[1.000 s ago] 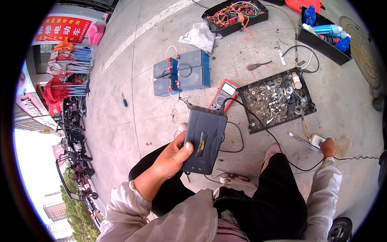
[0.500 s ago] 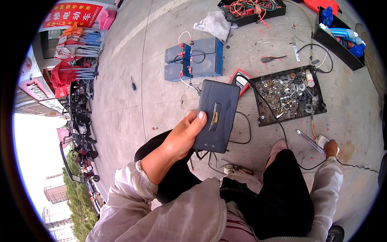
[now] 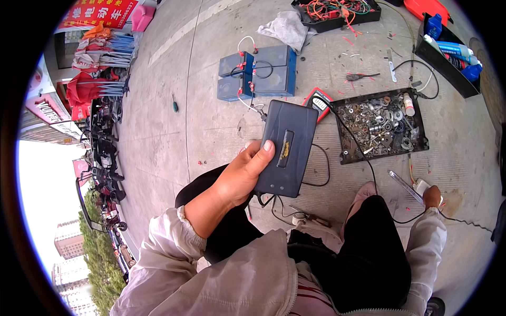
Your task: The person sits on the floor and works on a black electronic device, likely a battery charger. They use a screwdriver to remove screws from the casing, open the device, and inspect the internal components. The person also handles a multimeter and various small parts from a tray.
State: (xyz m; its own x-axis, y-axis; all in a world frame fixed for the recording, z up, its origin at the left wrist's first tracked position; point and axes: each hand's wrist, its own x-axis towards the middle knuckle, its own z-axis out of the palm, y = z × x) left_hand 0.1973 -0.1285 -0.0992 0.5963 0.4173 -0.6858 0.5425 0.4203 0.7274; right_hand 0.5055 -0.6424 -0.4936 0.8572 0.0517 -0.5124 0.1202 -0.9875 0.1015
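Note:
My left hand (image 3: 243, 171) is closed on a flat black charger (image 3: 287, 147), its thumb along the near-left edge. The charger is held up in front of me, and a black cord hangs from its lower end. Low at the right, my right hand (image 3: 432, 197) is closed at a white power socket block (image 3: 421, 185) on the ground; its fingertips are mostly hidden. Beyond the charger stand several blue-grey batteries (image 3: 263, 73), wired together with short leads. A red multimeter (image 3: 318, 104) lies just behind the charger's right edge.
Right of the meter sits a black tray (image 3: 382, 125) of loose hardware. Farther off are a box of wires (image 3: 337, 20), a grey rag (image 3: 286, 30) and a bin of bottles (image 3: 445, 58). A screwdriver (image 3: 174, 104) lies left. Black cables (image 3: 321, 181) cross the ground.
The charger has risen slightly and moved a little to the right in my left hand. The surroundings have shifted slightly with the view; my right hand stays at the socket block.

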